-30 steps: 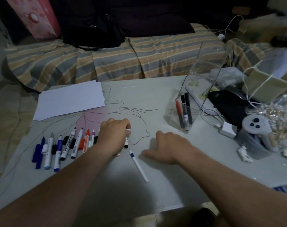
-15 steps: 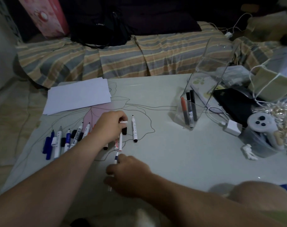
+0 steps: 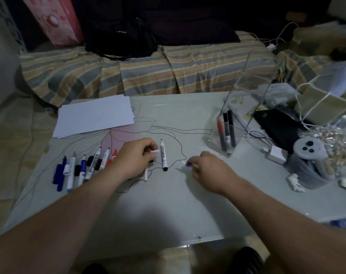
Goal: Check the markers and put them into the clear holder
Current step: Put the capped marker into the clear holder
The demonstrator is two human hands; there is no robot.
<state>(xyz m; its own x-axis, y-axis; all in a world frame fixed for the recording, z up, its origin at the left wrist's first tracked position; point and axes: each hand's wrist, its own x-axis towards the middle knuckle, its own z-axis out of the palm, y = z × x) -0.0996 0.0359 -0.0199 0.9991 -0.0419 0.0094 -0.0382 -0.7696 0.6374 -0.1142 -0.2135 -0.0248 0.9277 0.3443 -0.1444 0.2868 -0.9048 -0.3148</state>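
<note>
A row of several markers [image 3: 83, 167] lies on the table's left side. My left hand [image 3: 135, 158] rests beside them, closed around a white marker [image 3: 146, 175] whose orange end sticks out below the palm. A black-capped white marker [image 3: 163, 155] lies loose just right of that hand. My right hand [image 3: 206, 170] holds a thin white marker with a blue band [image 3: 188, 164], tip pointing left, low over the table. The clear holder [image 3: 245, 107] stands at the right rear with three markers [image 3: 226, 133] upright in its front pocket.
White paper sheets [image 3: 95, 115] lie at the table's back left. Right of the holder are a black case [image 3: 274, 125], a white charger with cable [image 3: 275, 154], a white controller [image 3: 308, 149] and a small white figure [image 3: 295, 181]. A striped bed [image 3: 148, 70] runs behind the table [image 3: 168, 204].
My right hand picked the thin blue-banded marker off the table and moved right with it. My left hand stayed by the marker row, still gripping its marker.
</note>
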